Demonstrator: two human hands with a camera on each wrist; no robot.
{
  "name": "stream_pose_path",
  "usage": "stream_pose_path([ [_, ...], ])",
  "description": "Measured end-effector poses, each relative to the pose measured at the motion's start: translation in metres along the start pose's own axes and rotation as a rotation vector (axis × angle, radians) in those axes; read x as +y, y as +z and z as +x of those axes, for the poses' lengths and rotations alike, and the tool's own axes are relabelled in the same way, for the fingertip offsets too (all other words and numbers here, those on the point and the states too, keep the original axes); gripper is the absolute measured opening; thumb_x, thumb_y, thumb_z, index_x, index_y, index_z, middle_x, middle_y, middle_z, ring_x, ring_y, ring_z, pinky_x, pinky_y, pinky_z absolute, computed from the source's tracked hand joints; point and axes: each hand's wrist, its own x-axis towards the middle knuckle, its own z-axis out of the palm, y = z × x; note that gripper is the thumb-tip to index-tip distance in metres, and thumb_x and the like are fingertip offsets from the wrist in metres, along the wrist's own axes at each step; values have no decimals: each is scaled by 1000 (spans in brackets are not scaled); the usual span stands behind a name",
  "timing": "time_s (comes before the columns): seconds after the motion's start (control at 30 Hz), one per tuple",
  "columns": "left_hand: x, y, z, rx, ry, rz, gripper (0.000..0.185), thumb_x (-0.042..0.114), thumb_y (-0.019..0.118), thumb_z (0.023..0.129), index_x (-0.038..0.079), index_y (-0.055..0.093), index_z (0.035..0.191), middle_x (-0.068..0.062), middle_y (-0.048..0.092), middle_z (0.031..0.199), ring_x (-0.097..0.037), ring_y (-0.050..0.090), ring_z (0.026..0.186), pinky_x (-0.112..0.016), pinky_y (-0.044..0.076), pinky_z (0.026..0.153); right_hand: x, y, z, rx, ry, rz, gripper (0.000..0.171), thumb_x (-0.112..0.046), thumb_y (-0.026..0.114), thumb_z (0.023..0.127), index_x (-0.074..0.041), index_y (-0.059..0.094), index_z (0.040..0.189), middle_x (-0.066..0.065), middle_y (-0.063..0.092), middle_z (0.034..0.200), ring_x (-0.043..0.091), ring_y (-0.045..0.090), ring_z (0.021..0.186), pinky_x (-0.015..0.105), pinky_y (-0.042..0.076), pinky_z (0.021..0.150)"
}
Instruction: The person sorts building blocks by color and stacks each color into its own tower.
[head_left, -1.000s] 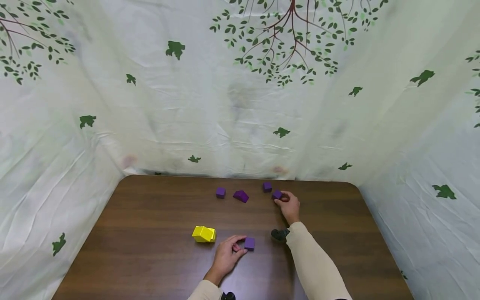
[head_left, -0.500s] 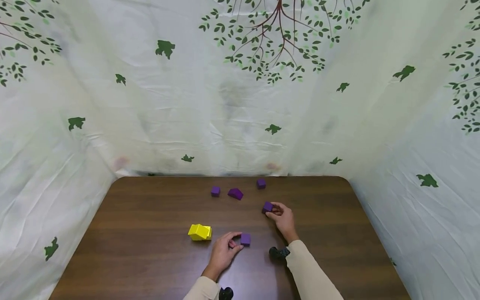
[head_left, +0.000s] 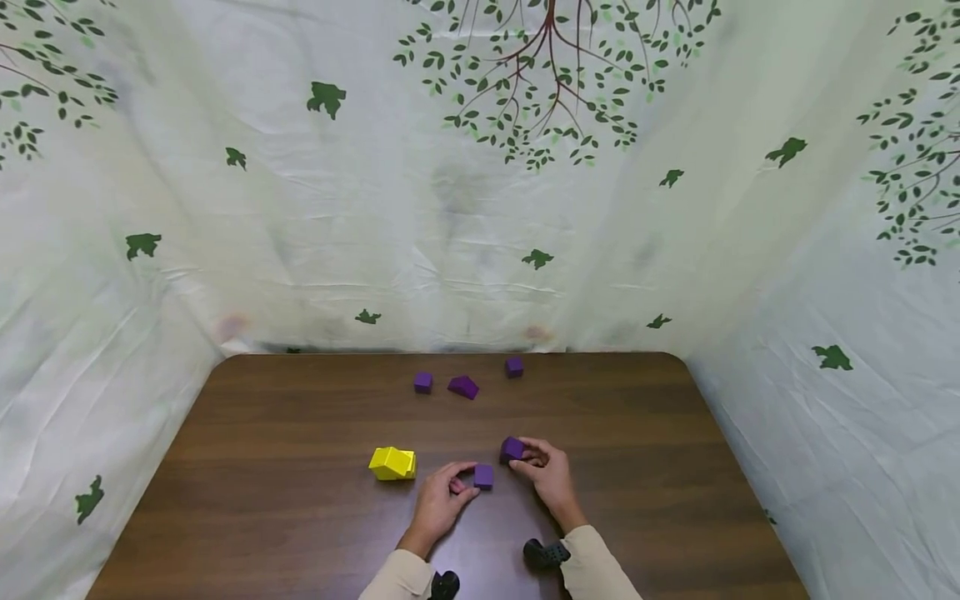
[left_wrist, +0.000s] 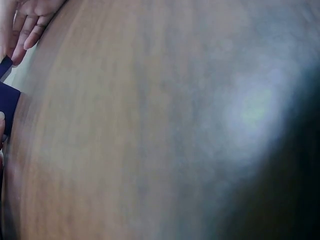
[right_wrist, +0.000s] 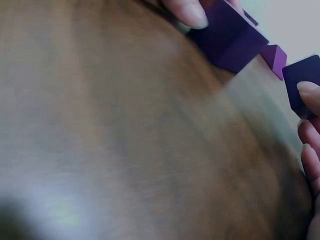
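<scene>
So the purple cube (head_left: 512,449) in the right hand (head_left: 546,475) is the thing to watch here. It's pinched between thumb and fingertips, a bit in from the middle of the table's near edge, and I can't tell if it's lifted or just touching the wood. It's a cube, so no real long axis; in the right wrist view (right_wrist: 227,37) it sits tilted, one corner pointing down toward the table.

Just beside it, toward the left edge, there's a second purple cube (head_left: 483,476) flat on the table, and the left hand (head_left: 441,502) has its curled fingertips and thumb lightly round it, steadying it more than gripping hard.

My read is that this is the bring-together step: one cube held in place, the other carried in next to it. If that's right, the next move needs the tilted cube squared up so its faces line up with the resting one before it goes down.

Further out: a yellow block (head_left: 392,463) near the left hand, on the left-edge side. Along the table's far edge sit two small purple cubes (head_left: 423,382) (head_left: 513,366) with a purple wedge (head_left: 463,387) between them. Leaf-print cloth (head_left: 480,208) hangs behind the brown table (head_left: 285,433)
</scene>
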Motion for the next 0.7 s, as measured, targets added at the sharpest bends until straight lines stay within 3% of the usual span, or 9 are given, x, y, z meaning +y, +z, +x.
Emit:
stream_pose_path([
  [0.3,-2,-1,0,11,19,27,36,8,82,74,9,71,109,6,59,74,-1,51,64,-23,45,62,4,3,-9,-44,-98,-79,37,-5,81,75,1,69,110,12,67,94,17,62,81,26,51,73],
  [0.47,-3,0,0,16,25,23,36,7,82,74,10,71,108,6,59,74,-2,52,64,-23,46,62,5,2,-10,-63,-100,-100,36,-6,82,74,-3,70,108,10,68,95,18,62,82,27,50,74],
  [0.7,-1,0,0,22,43,23,35,7,82,74,9,71,107,7,58,72,-2,51,63,-23,44,61,-36,-4,-22,-135,-113,-129,36,3,79,74,6,68,108,19,66,98,43,61,90,46,50,81],
])
